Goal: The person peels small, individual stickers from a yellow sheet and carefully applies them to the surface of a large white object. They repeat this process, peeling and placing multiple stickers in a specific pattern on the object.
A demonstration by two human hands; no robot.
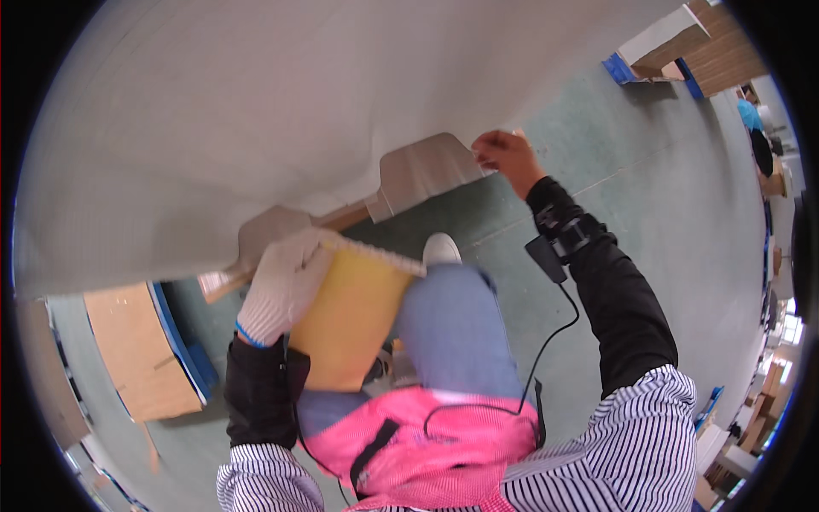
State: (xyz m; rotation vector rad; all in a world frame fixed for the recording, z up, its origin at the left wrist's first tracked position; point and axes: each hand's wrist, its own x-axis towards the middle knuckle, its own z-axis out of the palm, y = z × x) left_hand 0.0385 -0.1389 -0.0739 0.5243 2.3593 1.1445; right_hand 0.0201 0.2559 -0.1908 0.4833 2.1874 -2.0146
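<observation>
A large white-grey fabric sheet (222, 119) fills the upper left and drapes over a wooden frame edge (345, 218). My left hand (286, 286), in a white knit glove, grips a yellow flat block with a toothed top edge (350, 320) and presses it near the fabric's lower edge. My bare right hand (508, 158) pinches the fabric's folded corner flap (426, 171) and holds it up. My knee in blue jeans (452, 324) and a white shoe (441, 249) sit below the flap.
The green floor (648, 196) spreads to the right. A wooden board with a blue edge (145, 350) lies at lower left. Cardboard and a blue-edged board (657, 51) lie at top right. Another person stands far right (751, 115).
</observation>
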